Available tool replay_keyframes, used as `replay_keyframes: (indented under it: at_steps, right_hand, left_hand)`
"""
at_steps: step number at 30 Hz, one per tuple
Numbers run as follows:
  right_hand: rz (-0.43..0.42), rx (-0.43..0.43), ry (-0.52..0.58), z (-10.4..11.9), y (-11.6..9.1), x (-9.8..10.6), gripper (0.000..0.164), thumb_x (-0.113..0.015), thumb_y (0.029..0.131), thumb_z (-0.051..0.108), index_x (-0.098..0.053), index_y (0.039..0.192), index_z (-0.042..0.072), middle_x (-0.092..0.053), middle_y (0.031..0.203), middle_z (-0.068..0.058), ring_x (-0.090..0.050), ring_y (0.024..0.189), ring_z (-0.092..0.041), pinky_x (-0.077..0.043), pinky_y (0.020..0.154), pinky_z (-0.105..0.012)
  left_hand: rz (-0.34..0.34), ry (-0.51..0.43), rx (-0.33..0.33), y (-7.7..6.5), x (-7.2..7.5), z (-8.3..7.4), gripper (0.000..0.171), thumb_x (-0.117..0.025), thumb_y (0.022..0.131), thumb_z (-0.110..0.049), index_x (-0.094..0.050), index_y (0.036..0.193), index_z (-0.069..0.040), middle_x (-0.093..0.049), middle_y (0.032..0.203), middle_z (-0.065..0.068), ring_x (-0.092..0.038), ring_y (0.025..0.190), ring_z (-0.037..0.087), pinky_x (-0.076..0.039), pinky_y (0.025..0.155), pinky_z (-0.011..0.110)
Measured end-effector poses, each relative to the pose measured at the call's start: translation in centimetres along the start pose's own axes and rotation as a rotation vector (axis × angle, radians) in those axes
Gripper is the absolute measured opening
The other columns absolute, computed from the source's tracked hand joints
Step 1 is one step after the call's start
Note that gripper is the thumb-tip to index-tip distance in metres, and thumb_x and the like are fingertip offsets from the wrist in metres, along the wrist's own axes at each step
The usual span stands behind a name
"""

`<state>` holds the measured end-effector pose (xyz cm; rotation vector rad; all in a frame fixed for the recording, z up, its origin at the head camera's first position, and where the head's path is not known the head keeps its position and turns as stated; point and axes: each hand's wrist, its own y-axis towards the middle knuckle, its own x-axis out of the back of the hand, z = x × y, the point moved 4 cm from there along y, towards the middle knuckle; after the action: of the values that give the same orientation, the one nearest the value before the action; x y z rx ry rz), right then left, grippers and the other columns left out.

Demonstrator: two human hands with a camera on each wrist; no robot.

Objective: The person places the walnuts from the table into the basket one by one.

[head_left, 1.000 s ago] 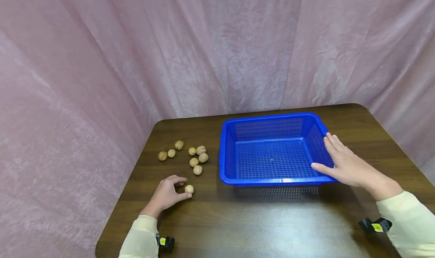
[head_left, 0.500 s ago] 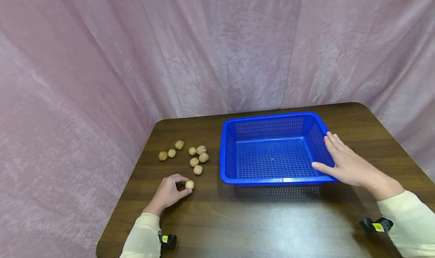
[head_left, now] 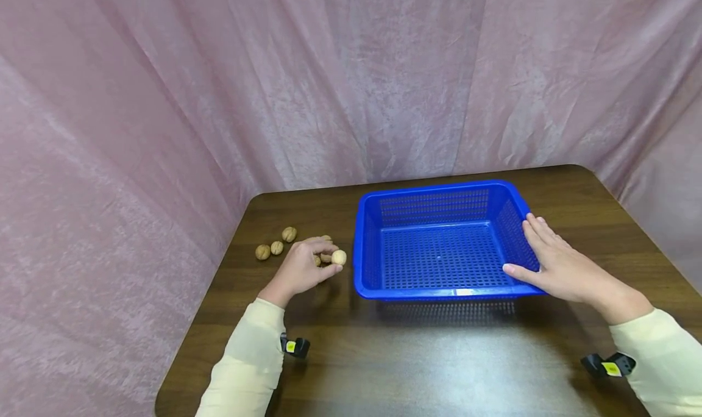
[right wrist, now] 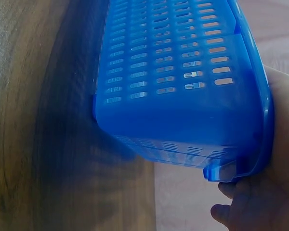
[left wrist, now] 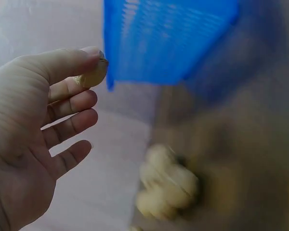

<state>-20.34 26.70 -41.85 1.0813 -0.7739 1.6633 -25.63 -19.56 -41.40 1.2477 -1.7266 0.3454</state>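
Head view: nearest us, two pale sleeves come in from the bottom, each with a small black device at the wrist. Half a second ago we saw the left hand low on the bench, around a nut; now it has moved up and to the right, and the nut is off the bench, near the left side of the basket and outside it. In the left wrist view we see its thumb and forefinger pinching the nut, the other fingers loosely bent and apart.

The right hand has stayed where it was, resting on the basket's right rim, fingers nearly straight along it and the thumb held apart over the near right corner. The basket has not shifted either.

Behind the left hand, we now see only parts of the nut cluster that lay in plain sight before; the left wrist view shows it blurred. Farther left, three nuts lie on the bench as they did. Beyond the bench hangs a pink curtain.
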Motion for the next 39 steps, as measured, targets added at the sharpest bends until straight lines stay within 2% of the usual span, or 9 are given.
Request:
replay_keyframes:
  at_steps: [5, 9, 14, 21, 26, 32, 35, 39]
  right_hand:
    - [-0.016, 0.008, -0.011, 0.0, 0.0, -0.2, 0.102, -0.053, 0.091, 0.058, -0.003, 0.15, -0.008, 0.011, 0.157, -0.023, 0.014, 0.143, -0.036, -0.006, 0.109, -0.064]
    - [-0.022, 0.009, -0.009, 0.0, -0.2, -0.6, 0.102, -0.054, 0.091, 0.058, -0.003, 0.15, -0.007, 0.01, 0.157, -0.023, 0.015, 0.143, -0.036, -0.006, 0.109, -0.063]
    - [-0.022, 0.015, 0.006, 0.7, -0.9, -1.0, 0.101, -0.053, 0.092, 0.058, -0.004, 0.15, -0.007, 0.008, 0.158, -0.022, 0.013, 0.144, -0.035, -0.005, 0.112, -0.058]
    - [-0.036, 0.003, 0.011, 1.7, -1.5, -1.4, 0.099, -0.051, 0.092, 0.059, -0.006, 0.15, -0.008, 0.008, 0.158, -0.021, 0.013, 0.144, -0.033, -0.004, 0.112, -0.059]
    - [-0.037, -0.009, 0.02, 2.2, -1.6, -1.6, 0.1, -0.051, 0.092, 0.06, -0.006, 0.15, -0.007, 0.009, 0.158, -0.02, 0.013, 0.144, -0.033, -0.004, 0.111, -0.06]
    - [-0.033, -0.016, 0.02, 2.4, -1.7, -1.9, 0.1, -0.05, 0.092, 0.061, -0.005, 0.151, -0.006, 0.01, 0.159, -0.018, 0.014, 0.144, -0.032, -0.004, 0.111, -0.06]
    - [-0.036, -0.014, 0.019, 2.5, -1.7, -1.9, 0.1, -0.05, 0.092, 0.061, -0.005, 0.151, -0.006, 0.01, 0.159, -0.017, 0.014, 0.144, -0.031, -0.004, 0.111, -0.06]
    - [-0.042, -0.017, 0.019, 2.7, -1.8, -1.9, 0.099, -0.05, 0.092, 0.061, -0.005, 0.151, -0.005, 0.01, 0.159, -0.016, 0.014, 0.144, -0.03, -0.004, 0.112, -0.06]
  left_hand:
    - [0.021, 0.026, -0.127, 4.6, 0.6, -3.7, 0.029, -0.082, 0.077, -0.027, -0.074, 0.101, -0.013, -0.066, 0.093, -0.008, -0.063, 0.089, 0.014, -0.051, 0.078, 0.032]
    - [0.057, 0.023, -0.186, 8.4, -0.1, -6.5, 0.03, -0.082, 0.077, -0.028, -0.074, 0.101, -0.012, -0.067, 0.095, -0.007, -0.062, 0.089, 0.01, -0.05, 0.08, 0.028]
    - [0.112, 0.016, -0.179, 11.8, -2.1, -8.3, 0.031, -0.08, 0.079, -0.03, -0.073, 0.103, -0.013, -0.068, 0.095, -0.007, -0.061, 0.09, 0.01, -0.047, 0.078, 0.022]
    - [0.199, -0.013, -0.119, 15.3, -5.6, -9.2, 0.033, -0.077, 0.082, -0.035, -0.073, 0.108, -0.015, -0.066, 0.095, -0.01, -0.059, 0.089, 0.008, -0.047, 0.076, 0.021]
    - [0.251, -0.029, -0.068, 16.8, -8.5, -9.0, 0.031, -0.078, 0.082, -0.032, -0.073, 0.109, -0.018, -0.064, 0.091, -0.01, -0.059, 0.089, 0.013, -0.046, 0.075, 0.023]
    - [0.347, 0.115, -0.042, 16.9, -12.4, -7.3, 0.03, -0.077, 0.083, -0.031, -0.072, 0.11, -0.019, -0.066, 0.091, -0.013, -0.058, 0.085, 0.004, -0.047, 0.077, 0.021]
    - [0.381, 0.183, -0.032, 16.6, -13.6, -6.6, 0.03, -0.078, 0.081, -0.032, -0.073, 0.108, -0.02, -0.067, 0.091, -0.013, -0.058, 0.086, 0.004, -0.047, 0.08, 0.023]
    - [0.41, 0.237, -0.028, 16.3, -14.4, -6.2, 0.03, -0.081, 0.079, -0.032, -0.074, 0.107, -0.022, -0.066, 0.089, -0.012, -0.058, 0.085, 0.005, -0.047, 0.08, 0.024]
